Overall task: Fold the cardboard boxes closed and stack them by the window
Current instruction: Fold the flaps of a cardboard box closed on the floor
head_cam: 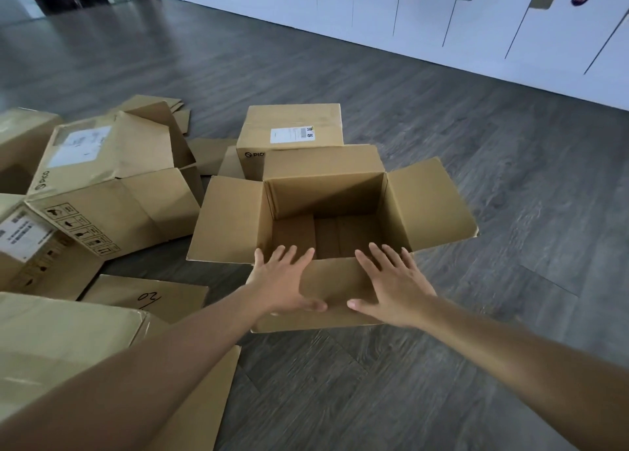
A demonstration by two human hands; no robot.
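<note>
Both your hands lie flat on the near flap of the open box (326, 212). Your left hand (284, 282) is spread palm-down on the flap's left half, your right hand (394, 285) on its right half, thumbs pointing toward each other with a strip of bare cardboard between them. The fingers are straight and splayed; neither hand curls round anything, they only press on the near flap (335, 280), and the fingertips reach just over the fold line toward the box's mouth.

Beyond your fingertips the box stands upright on the floor, its mouth open. It is plain brown corrugated cardboard, matte, with crisp creases. The left flap (228, 219) and right flap (432, 202) splay outward to either side of your hands; the far flap (323, 161) stands nearly upright. Inside, the bottom flaps meet in overlapping panels with a darker seam.

To the left of your left arm lie more cartons: a closed one (64, 331) beside your forearm, a flattened sheet (146, 295) with a black scribble, and a tipped carton (102, 191) printed with handling symbols and a white label, its flaps hanging open.

Directly past the far flap, touching or just behind it, sits a closed box (292, 127) with a white shipping label and a printed logo.

All of this rests on grey wood-grain plank flooring (442, 365), smooth and faintly glossy. Farthest off, beyond your right hand, runs a row of white lockers (476, 25) with round numbered tags.
</note>
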